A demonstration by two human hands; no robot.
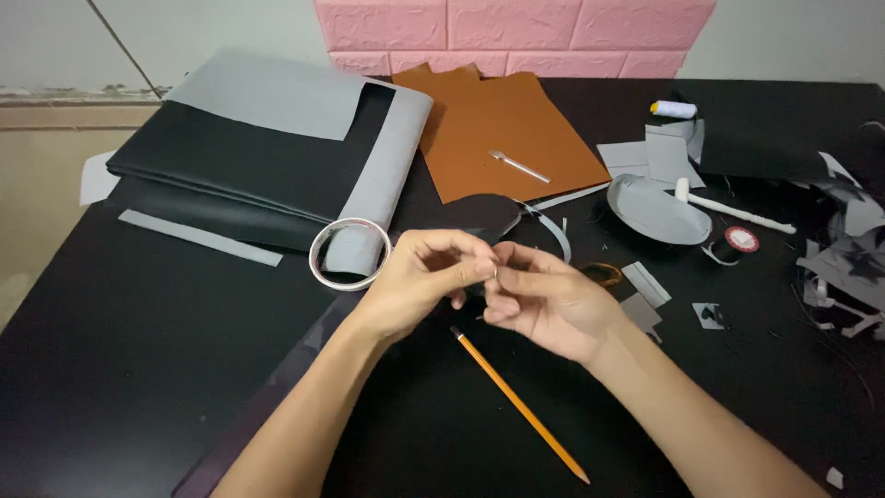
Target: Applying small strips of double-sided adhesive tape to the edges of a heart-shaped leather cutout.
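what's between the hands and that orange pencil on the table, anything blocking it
Nothing visible does. The orange pencil lies bare on the black table, its blunt end just below the left hand and right hand. Both hands' fingers pinch something small together, too hidden to identify.

Both my forearms reach up from the bottom edge and angle inward until my hands meet at the middle. My left hand [419, 277] is curled, knuckles up, thumb and forefinger pinched together at the tips. My right hand [548, 297] faces it, palm turned partly up, fingers bent inward, their tips touching those of the left. Both wrists are bare and slightly cocked.
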